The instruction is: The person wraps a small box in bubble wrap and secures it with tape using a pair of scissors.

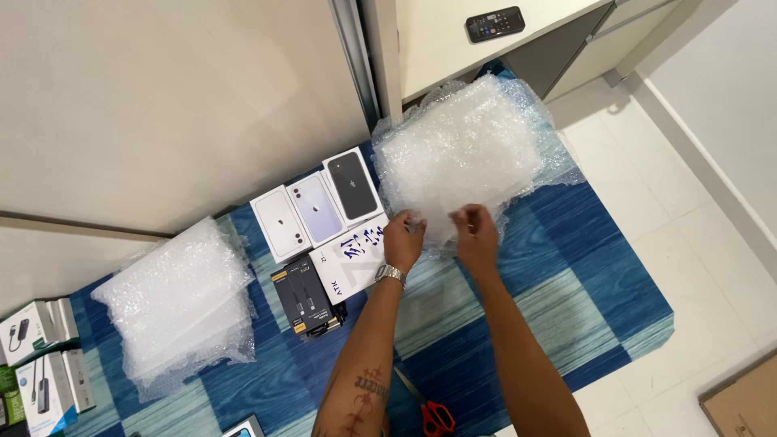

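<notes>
A stack of bubble wrap sheets (465, 146) lies on the blue patterned mat (566, 275). My left hand (403, 241), with a metal watch on its wrist, pinches the near edge of the top sheet. My right hand (476, 235) pinches the same edge a little to the right. Three phone boxes (317, 206) lie side by side just left of my left hand. A white box with blue lettering (352, 259) sits below them, touching my left wrist area. A dark box with cable pictures (303, 298) lies beside it.
A second pile of bubble wrap (180, 299) lies at the left. Several white accessory boxes (40, 356) stand at the far left edge. Red-handled scissors (429, 409) lie between my forearms. A black remote (495, 23) rests on the desk. A cardboard piece (745, 405) shows at bottom right.
</notes>
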